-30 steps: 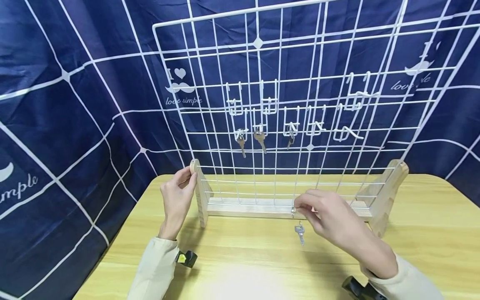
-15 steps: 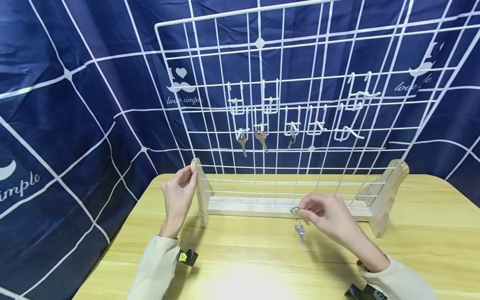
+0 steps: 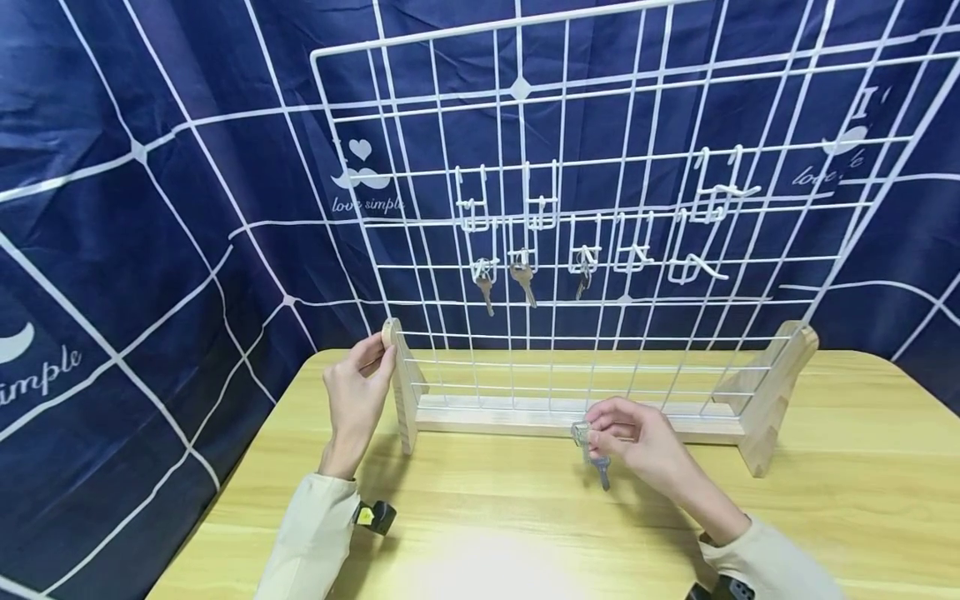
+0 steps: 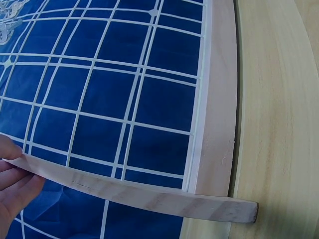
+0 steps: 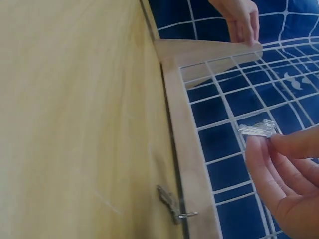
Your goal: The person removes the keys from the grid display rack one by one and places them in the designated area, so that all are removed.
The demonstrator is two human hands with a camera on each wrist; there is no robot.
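While the left hand [image 3: 356, 402] pinches wood [image 4: 134, 194], the right hand [image 3: 637, 440] pinches what seems a silvery key [image 5: 259, 130].

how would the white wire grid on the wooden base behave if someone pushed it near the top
The white wire grid would likely stay stiff, since its wires run straight. It is probably light for its size, being mostly gaps. Standing tall on a low wooden base, it could tip, though the left hand pinching one end support may steady it.

Wooden table [image 3: 847, 475] beneath rack [image 3: 495, 417] and key [image 3: 603, 475]
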